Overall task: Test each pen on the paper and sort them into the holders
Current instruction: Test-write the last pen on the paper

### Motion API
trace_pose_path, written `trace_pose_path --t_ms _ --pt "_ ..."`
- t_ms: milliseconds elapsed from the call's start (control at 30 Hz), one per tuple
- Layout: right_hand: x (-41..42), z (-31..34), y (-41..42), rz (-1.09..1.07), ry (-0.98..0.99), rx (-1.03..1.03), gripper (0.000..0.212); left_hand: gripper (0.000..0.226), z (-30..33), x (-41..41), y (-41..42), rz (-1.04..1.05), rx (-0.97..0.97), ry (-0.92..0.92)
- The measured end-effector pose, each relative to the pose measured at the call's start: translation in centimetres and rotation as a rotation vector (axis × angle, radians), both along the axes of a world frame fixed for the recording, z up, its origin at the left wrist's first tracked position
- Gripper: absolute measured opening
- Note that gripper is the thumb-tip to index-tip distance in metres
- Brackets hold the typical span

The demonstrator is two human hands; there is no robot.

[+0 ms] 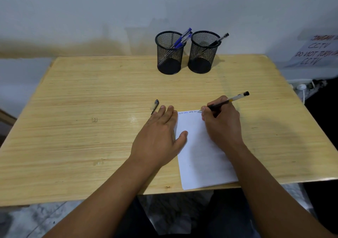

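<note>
A sheet of white paper (203,151) lies on the wooden desk (91,128), at the near edge, and I take it as the landmark. The right hand (222,123) rests on the upper right part of the paper. Its grip is narrow and closed around a black gel pen (229,100); the tip touches the paper at the top edge, at the end of a row of small written words. The back end of the pen points away from the paper, up and to the right. The left hand (161,137) lies flat at the left edge of the paper, fingers straight and holding nothing, with the thumb pressing on the sheet. Just beyond the left fingertips, to the upper left of the paper, lies a black pen cap (155,106) on the desk. Well beyond the paper, near the far edge of the desk, stand two black mesh holders side by side. The left holder (170,54) contains blue pens (182,39). The right holder (204,53) contains a black pen (218,40).
</note>
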State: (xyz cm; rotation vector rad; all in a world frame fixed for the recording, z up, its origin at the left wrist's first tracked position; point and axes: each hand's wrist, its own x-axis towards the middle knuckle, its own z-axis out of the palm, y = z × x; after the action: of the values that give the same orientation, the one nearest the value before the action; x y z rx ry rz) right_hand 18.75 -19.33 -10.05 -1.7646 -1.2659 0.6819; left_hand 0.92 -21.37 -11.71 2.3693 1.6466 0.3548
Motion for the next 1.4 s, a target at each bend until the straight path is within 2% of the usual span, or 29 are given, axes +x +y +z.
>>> trace_pose_path --t_ms 700,833,933,1067,1167,1267,1400 --pt "0.2 -0.2 0.1 0.0 0.026 0.028 0.007 0.073 -0.1 0.0 0.0 0.011 -0.012 -0.009" --pt "0.8 0.0 0.0 -0.065 0.15 0.067 0.005 0.072 0.0 0.0 0.0 0.016 -0.029 -0.029" --pt "1.6 -0.2 0.3 -0.129 0.342 0.077 0.005 0.073 0.2 0.0 -0.1 0.027 -0.023 -0.048" --pt "2.4 -0.1 0.7 -0.065 0.589 0.069 0.009 0.074 0.8 0.1 -0.3 0.044 -0.038 -0.086" --pt "2.9 0.3 0.4 -0.034 0.577 0.101 0.01 0.071 1.2 0.0 -0.5 0.054 -0.038 -0.12" --pt "3.2 0.9 0.0 -0.001 0.555 0.127 0.008 0.052 2.0 -0.2 -0.7 0.071 -0.008 -0.203" --pt "3.3 1.2 -0.8 0.028 0.563 0.137 0.007 0.04 2.3 -1.0 0.5 0.151 0.136 -0.289"
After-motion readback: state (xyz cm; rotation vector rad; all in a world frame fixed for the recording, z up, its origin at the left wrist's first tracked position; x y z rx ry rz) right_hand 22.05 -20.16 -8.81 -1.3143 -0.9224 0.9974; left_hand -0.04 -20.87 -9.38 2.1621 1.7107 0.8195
